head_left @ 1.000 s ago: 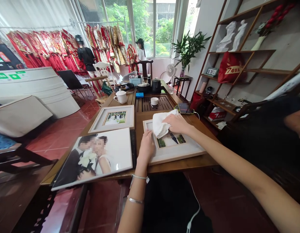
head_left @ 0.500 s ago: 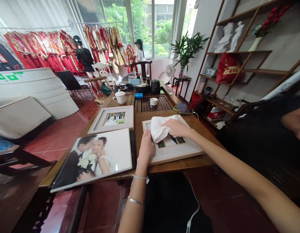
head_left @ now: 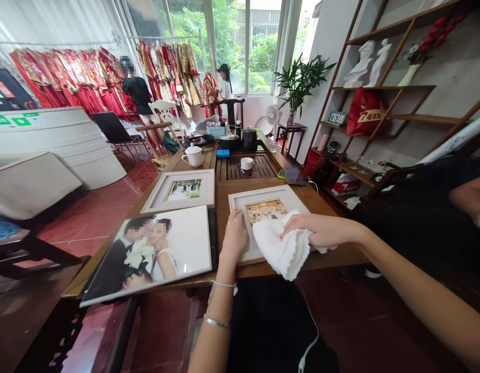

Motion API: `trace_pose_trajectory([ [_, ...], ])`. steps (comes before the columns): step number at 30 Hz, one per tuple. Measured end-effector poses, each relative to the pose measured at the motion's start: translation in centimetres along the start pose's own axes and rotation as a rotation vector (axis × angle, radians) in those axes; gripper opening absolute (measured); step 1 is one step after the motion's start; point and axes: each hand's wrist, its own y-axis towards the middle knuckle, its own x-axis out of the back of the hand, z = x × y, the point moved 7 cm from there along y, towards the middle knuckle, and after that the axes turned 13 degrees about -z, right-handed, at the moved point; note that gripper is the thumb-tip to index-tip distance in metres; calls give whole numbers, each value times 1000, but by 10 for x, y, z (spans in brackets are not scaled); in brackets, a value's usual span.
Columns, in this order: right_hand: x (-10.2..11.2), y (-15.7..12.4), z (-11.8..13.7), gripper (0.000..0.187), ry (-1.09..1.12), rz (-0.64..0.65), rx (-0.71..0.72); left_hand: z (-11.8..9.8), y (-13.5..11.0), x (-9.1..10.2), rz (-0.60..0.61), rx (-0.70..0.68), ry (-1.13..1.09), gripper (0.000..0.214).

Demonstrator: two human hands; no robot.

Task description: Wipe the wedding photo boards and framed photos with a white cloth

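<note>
A light wooden picture frame (head_left: 278, 191) with a wide pale mat and a small photo lies flat on the wooden table before me. My left hand (head_left: 235, 237) grips its left edge, fingers closed round the border. Bunched in my right hand (head_left: 321, 229) is a white cloth (head_left: 280, 246), pressed on the lower right of the frame. The cloth covers the photo's lower part and hangs past the frame's near edge. To the left lie a second framed photo (head_left: 185, 188) and a large photo panel (head_left: 181, 248) of a couple.
A white lidded cup (head_left: 192, 155), a small white cup (head_left: 246, 164) on a slatted tea tray (head_left: 259, 173), and a phone (head_left: 296, 175) on a cable stand farther back. At the right edge a person's arm (head_left: 470, 194) shows. Shelves (head_left: 383, 85) stand behind.
My right hand has moved the white cloth toward me and to the right across the frame, uncovering the photo's upper part. My left hand stays on the left edge.
</note>
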Motion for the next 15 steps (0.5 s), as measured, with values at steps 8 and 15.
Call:
trace_pose_trajectory([
  [8, -9, 38, -47, 51, -313, -120, -89, -1, 2, 1, 47, -2, 17, 54],
  [15, -16, 84, -62, 55, -411, -241, -62, -4, 1, 2, 22, -13, -22, 55],
])
